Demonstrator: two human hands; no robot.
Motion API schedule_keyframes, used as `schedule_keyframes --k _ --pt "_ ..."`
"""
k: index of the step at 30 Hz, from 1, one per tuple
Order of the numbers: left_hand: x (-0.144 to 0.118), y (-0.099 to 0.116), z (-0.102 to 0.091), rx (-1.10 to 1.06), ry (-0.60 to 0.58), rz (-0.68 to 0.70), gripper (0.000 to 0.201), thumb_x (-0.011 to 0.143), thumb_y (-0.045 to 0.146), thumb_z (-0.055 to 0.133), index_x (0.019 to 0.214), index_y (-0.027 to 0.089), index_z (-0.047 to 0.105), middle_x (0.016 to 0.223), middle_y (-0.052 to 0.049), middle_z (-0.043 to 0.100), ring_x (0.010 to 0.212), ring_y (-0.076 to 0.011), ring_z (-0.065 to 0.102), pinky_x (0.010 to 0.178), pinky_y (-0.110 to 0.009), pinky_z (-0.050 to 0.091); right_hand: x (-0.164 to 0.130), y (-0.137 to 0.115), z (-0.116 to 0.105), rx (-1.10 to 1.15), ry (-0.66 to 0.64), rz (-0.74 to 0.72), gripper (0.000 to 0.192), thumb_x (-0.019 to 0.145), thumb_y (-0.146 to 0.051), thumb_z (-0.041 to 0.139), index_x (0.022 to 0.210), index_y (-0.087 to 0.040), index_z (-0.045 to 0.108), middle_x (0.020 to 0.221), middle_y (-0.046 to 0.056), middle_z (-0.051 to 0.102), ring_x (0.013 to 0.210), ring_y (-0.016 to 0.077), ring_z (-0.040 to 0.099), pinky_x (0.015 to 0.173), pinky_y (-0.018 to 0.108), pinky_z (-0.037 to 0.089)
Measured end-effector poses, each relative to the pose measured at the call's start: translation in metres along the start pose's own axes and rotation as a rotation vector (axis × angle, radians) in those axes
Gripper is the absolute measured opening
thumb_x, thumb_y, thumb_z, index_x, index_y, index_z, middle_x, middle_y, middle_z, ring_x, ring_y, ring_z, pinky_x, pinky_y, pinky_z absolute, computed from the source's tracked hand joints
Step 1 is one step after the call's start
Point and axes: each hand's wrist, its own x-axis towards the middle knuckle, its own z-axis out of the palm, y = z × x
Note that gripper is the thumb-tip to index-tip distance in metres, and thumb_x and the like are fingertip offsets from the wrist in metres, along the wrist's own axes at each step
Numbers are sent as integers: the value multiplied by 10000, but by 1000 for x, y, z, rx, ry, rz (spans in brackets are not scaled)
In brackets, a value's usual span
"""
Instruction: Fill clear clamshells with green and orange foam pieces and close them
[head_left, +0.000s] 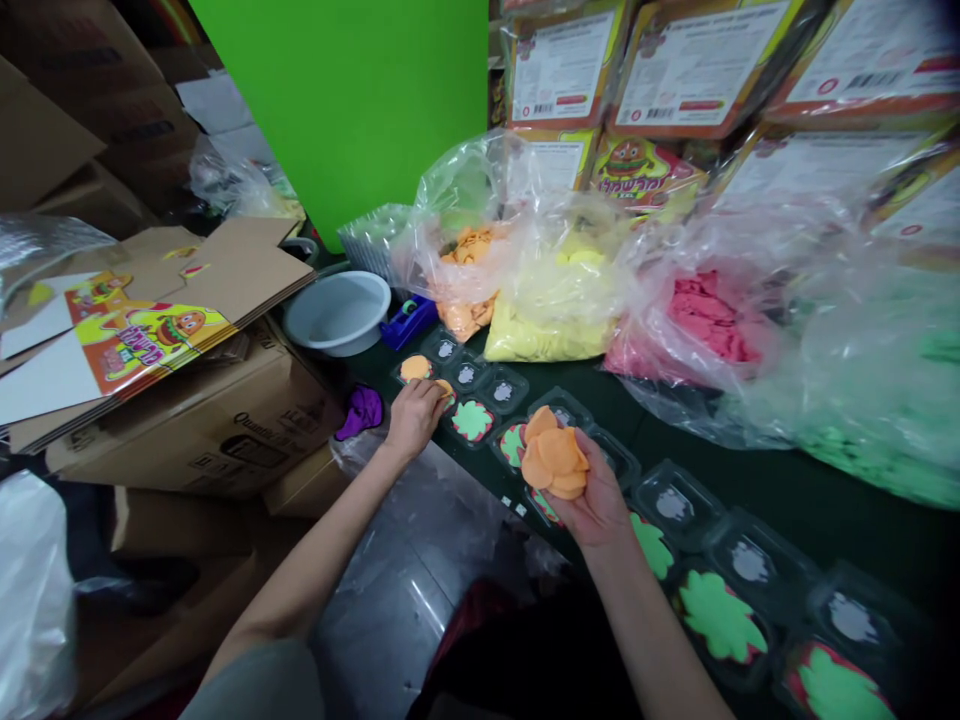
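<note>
One orange disc (415, 368) laid, another in our left hand (412, 418)

Nearest the gray basin (337, 314), one of our clear containers (748, 562) shows orange on top. The other tops we can make out, running away from the basin, are green leaf shapes (724, 615), so we judge the orange layer barely begun. Our left fingers pinch a disc over the second container from the basin. Farther from it, our right hand (600, 490) is partly curled, gripping a stack of orange discs (556, 460).
</note>
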Motion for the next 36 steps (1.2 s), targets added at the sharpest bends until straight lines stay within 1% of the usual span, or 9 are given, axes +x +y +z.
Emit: schedule_keyframes --k 7,12,17,20,23,26,29,32,36 --pt "-23 1 -7 53 -52 88 266 1025 330 519 1107 200 737 1187 -127 748 1187 -270 643 1079 -476 486 2 6 2 0 0 38 270 951 -288 606 1170 -171 713 1096 109 808 985 245 777 937 459 621" --pt "-32 0 -7 8 -73 75 321 1005 343 544 1240 201 710 1323 -138 704 1315 -291 608 1155 -496 453 2 12 4 10 -13 43 192 940 -269 619 1081 -190 722 1074 78 813 986 251 778 978 506 597" --pt "-11 51 -12 -186 7 -40 286 998 368 559 1143 203 743 1301 -124 714 1223 -288 645 1109 -484 459 2 13 6 5 -31 30 189 906 -238 659 1077 -173 708 1051 83 816 971 255 782 988 532 586" --pt "6 92 -4 -466 -183 -125 268 931 444 659 993 210 773 1016 -80 778 955 -245 703 897 -376 549 3 11 8 -39 -39 15 186 920 -211 635 1087 -164 704 1023 85 821 931 234 789 949 481 614" --pt "19 112 7 -716 -329 -208 327 883 495 702 915 175 761 843 -50 750 737 -182 668 690 -280 525 5 7 9 -72 -36 11 171 948 -188 588 1059 -149 712 966 92 825 846 214 795 894 430 639" --pt "28 104 10 -849 -258 -312 358 856 511 724 919 159 743 814 -39 734 708 -163 651 663 -258 502 6 1 5 -77 -59 36 174 935 -186 610 1061 -150 725 967 100 824 842 222 798 891 417 639" --pt "28 78 4 -681 -107 -307 305 861 468 731 931 171 745 816 -36 726 707 -163 634 675 -264 493 7 -4 1 -69 -54 53 188 927 -208 647 1089 -164 732 1014 108 819 934 237 793 920 421 626" --pt "15 54 2 -319 10 -155 177 934 338 650 967 192 745 927 -65 731 832 -200 649 789 -320 518 4 -6 0 -69 -15 53 222 933 -221 657 1137 -166 726 1034 110 817 957 235 788 926 419 624" --pt "-12 43 12 -57 -17 80 237 999 203 509 1108 197 719 1109 -115 725 1090 -257 633 979 -424 514 -3 -6 3 -60 19 53 228 956 -220 629 1157 -156 716 1037 113 816 955 235 789 915 416 630"
